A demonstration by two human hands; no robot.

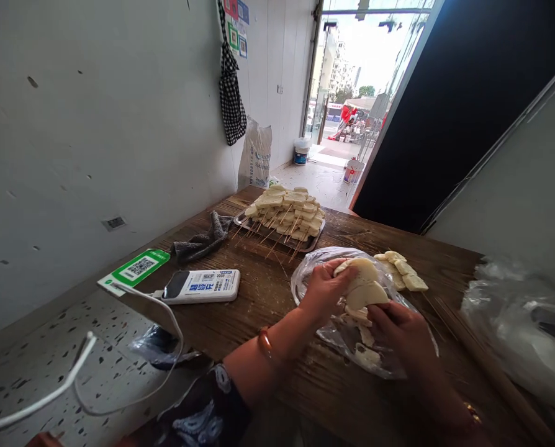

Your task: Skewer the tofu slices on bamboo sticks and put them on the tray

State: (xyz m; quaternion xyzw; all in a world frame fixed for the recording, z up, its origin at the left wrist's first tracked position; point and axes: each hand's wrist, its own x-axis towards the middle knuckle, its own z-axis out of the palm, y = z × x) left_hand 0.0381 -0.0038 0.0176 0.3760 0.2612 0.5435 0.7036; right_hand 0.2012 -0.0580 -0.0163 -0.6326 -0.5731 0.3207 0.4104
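My left hand (329, 280) is closed around two pale oval slices (362, 280), which look like steamed bun, held one above the other. My right hand (395, 320) pinches at the lower slice's right edge; whether a thin skewer is also between those fingers I cannot tell. Beneath both hands a clear plastic bag (312, 264) lies spread on the table, with more loose slices and broken pieces (367, 355) on it. To the right, just beyond the bag, several slices (405, 271) lie together. Thin wooden skewers (433, 313) rest near them.
A metal tray (311, 244) piled with skewered slices (289, 208) stands at the wooden table's (263, 292) far end. Left of it are a dark cloth (205, 239), a power bank (203, 287) with a cable and a QR card (140, 268). Plastic bags (514, 323) lie at right.
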